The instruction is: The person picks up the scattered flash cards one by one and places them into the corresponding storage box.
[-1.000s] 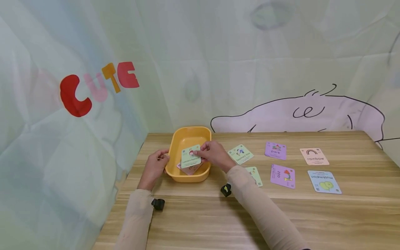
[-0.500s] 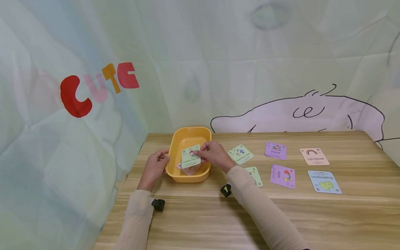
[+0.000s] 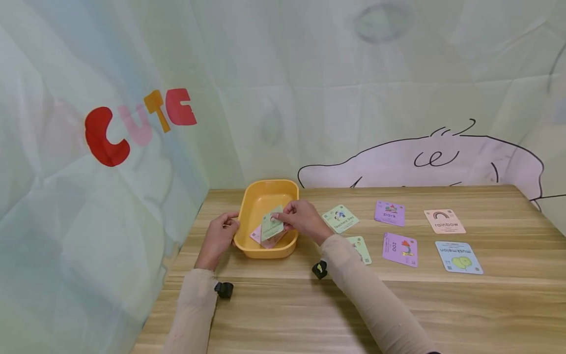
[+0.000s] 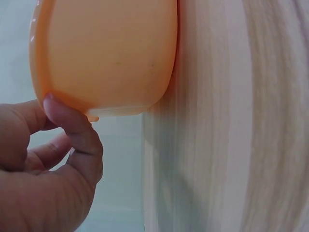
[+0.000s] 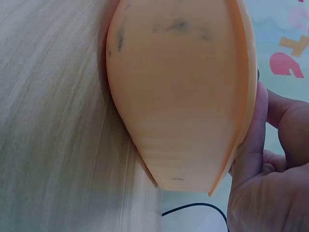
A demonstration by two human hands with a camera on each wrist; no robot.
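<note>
A yellow plastic tray (image 3: 267,185) stands at the left of the table. My left hand (image 3: 219,236) pinches its left rim between thumb and fingers; the left wrist view shows the thumb (image 4: 70,118) against the outer wall. Over the tray, my right hand (image 3: 305,220) pinches a green picture card (image 3: 271,225) by its right side, tilted. Beneath that card, a pink card (image 3: 279,238) lies inside the tray, partly covered. The tray's wall (image 5: 178,96) hides the held card in the right wrist view.
Right of the tray lie a green "Teachers Day" card (image 3: 340,219), a purple "park" card (image 3: 389,213), a "zoo" card (image 3: 400,250), a "rainbow" card (image 3: 444,221) and a blue "muskmelon" card (image 3: 459,257). Another green card (image 3: 360,249) is partly behind the right sleeve. A printed curtain (image 3: 265,98) backs the table.
The green card in my right hand has turned from facing up to a steeper tilt, showing more of the pink card below. Both hands and the tray keep their places.
</note>
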